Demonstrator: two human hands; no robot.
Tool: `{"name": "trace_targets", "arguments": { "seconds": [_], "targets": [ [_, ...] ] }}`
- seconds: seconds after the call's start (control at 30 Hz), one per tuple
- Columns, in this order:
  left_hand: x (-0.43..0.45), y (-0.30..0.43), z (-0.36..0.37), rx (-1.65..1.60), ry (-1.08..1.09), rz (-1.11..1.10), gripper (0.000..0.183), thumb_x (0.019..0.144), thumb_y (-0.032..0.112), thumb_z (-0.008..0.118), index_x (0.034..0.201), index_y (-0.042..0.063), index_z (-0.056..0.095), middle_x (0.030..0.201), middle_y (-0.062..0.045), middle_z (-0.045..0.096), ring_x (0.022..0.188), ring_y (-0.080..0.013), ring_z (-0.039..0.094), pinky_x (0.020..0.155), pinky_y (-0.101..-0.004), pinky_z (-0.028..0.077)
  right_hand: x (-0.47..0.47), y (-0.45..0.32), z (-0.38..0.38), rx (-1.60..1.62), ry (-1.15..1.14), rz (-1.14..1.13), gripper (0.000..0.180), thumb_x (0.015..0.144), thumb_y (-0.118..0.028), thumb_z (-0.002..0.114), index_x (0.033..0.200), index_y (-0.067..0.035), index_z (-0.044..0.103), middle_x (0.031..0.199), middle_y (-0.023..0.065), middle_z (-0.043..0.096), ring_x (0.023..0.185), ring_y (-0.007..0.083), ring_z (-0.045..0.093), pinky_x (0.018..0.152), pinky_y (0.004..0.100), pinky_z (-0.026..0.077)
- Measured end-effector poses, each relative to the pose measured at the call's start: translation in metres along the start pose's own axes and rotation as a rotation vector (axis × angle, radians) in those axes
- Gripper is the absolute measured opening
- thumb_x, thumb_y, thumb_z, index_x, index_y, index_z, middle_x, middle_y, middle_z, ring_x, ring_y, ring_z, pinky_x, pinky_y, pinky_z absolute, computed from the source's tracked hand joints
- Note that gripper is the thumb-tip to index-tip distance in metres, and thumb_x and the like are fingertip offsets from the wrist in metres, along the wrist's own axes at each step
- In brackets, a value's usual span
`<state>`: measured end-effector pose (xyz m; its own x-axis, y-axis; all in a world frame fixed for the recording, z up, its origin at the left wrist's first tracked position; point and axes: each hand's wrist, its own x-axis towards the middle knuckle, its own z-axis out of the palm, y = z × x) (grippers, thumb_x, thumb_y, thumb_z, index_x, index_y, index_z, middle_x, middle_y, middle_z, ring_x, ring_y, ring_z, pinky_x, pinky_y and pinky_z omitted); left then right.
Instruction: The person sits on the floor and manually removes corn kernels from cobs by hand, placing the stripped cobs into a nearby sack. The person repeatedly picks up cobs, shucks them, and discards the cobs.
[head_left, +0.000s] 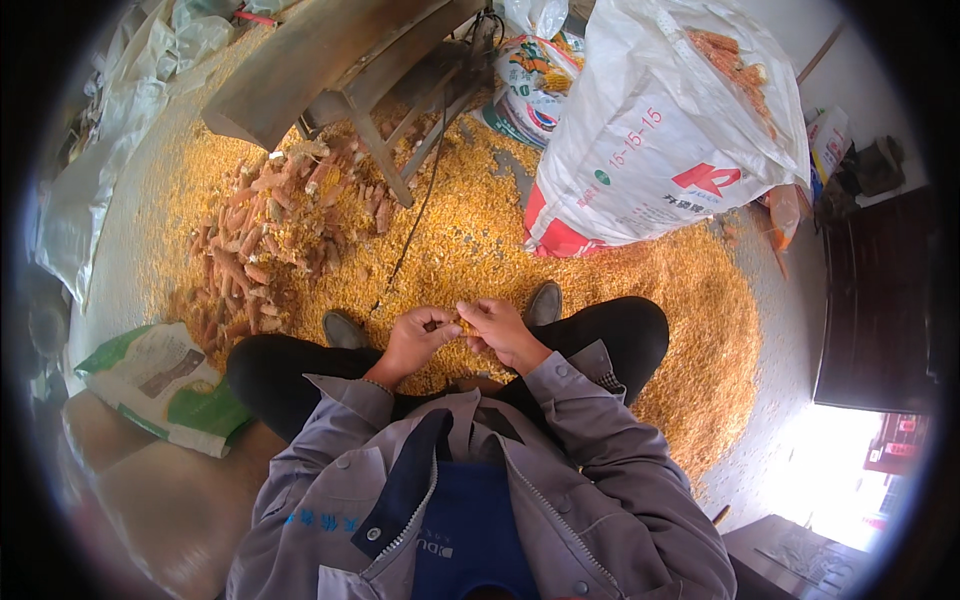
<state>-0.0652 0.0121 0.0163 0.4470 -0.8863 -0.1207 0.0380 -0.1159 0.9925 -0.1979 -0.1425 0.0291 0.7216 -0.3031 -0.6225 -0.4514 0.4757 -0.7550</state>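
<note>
My left hand (421, 337) and my right hand (496, 330) meet between my knees, above loose yellow corn kernels (465, 262) spread over the floor. A small piece of corn cob (466, 328) with yellow kernels shows between them, mostly covered by fingers. My right hand is closed round it, and my left thumb and fingertips reach its left side. Ahead and to the left lies a heap of bare corn cobs (247, 247) mixed with kernels.
A metal machine on legs (300, 67) stands ahead, with a dark cable on the kernels. A large white woven sack (645, 135) of cobs and a smaller printed sack (525, 90) stand ahead right. A green-and-white bag (172, 382) lies left; dark furniture (870, 300) stands right.
</note>
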Motion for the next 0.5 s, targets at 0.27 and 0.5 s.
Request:
{"name": "trace_targets", "arguments": {
  "seconds": [0.27,0.5],
  "targets": [
    [-0.001,0.006,0.003,-0.179,0.079,-0.13,0.022,0.1,0.019,0.073,0.109,-0.001,0.071,0.086,0.001,0.067,0.073,-0.0041,0.055,0.063,-0.0221,0.044,-0.009,-0.009,0.009,0.17,0.07,0.044,0.042,0.103,-0.046,0.063,0.105,-0.004,0.068,0.081,0.0046,0.065,0.063,0.0108,0.063,0.053,0.0265,0.055],
    [-0.002,0.011,-0.001,-0.344,0.012,-0.244,0.024,0.1,0.021,0.072,0.115,0.001,0.069,0.089,0.001,0.068,0.065,-0.0037,0.053,0.057,-0.0211,0.042,-0.008,-0.014,0.009,0.096,-0.049,-0.019,0.037,0.103,-0.039,0.065,0.111,-0.003,0.067,0.088,0.0021,0.063,0.067,0.0108,0.063,0.055,0.0261,0.056]
  ]
}}
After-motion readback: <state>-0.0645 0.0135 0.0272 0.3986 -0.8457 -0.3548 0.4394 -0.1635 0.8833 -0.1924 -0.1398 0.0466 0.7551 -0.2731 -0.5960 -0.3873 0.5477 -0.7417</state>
